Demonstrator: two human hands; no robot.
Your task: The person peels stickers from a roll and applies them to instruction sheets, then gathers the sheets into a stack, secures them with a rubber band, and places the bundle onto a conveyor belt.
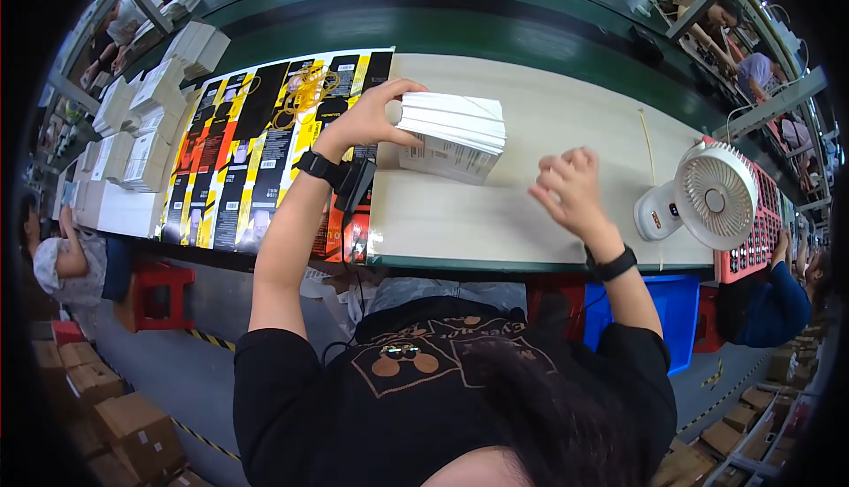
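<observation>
A thick stack of white folded leaflets (453,138) stands on the pale tabletop (460,222), its folded edges facing up and small print on its near side. My left hand (376,120) is closed around the stack's left end, thumb on the near side and fingers on the far side. To the right of the stack, and apart from it, my right hand (573,188) hangs over the table with its fingers curled in. Whether anything small is inside those fingers cannot be made out. Yellow rubber bands (309,89) lie in a loose heap left of my left hand.
Printed black, yellow and red sheets (256,164) cover the table's left part. Beyond them stand several white leaflet stacks (146,124). A white fan (712,195) stands at the right, beside a red tray (752,239). A green conveyor belt (531,23) runs behind. Co-workers sit on both sides.
</observation>
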